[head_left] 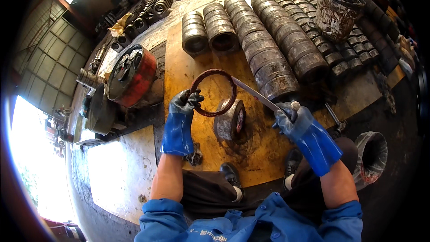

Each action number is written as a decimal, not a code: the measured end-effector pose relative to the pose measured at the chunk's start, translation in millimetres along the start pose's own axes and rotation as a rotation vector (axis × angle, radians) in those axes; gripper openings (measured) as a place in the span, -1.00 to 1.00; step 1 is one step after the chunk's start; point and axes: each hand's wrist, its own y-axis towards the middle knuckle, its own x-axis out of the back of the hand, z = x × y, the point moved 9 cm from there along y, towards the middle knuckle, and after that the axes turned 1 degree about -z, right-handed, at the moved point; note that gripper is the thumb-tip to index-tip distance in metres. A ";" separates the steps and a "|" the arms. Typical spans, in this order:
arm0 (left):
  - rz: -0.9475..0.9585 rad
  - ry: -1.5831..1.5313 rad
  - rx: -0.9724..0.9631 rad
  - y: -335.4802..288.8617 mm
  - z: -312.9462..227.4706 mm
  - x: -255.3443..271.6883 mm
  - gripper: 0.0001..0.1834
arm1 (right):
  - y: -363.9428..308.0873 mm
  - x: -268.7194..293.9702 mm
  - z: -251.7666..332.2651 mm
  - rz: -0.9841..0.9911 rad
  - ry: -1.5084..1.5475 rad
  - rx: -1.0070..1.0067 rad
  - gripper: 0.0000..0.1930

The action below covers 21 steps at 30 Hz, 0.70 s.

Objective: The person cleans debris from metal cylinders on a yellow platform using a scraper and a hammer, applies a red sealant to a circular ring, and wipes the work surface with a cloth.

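Both my hands wear blue gauntlet gloves with dark-stained fingers. In my left hand [180, 120] is a thin reddish-brown ring [233, 96], gripped at its left side and held up above the yellow board. My right hand [303, 133] is closed around the handle of a long knife [257, 95] with a flat metal blade. The blade points up and left, and its tip meets the ring's upper right edge in this view; whether they touch I cannot tell. Below the ring a thick metal collar [226, 123] rests on the board, with dark grease around it.
Rows of metal collars [264, 51] lie ahead and to the right. A dirty bucket [338, 13] stands among them. On the left is a red drum [139, 78] with dark contents. A plastic-lined container [371, 157] sits by my right knee. My shoes are beside the yellow board [179, 69].
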 end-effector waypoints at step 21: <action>-0.077 -0.158 -0.067 1.9 7.9 -4.8 -0.56 | -15.8 -57.8 -37.8 0.422 0.770 -0.647 -0.52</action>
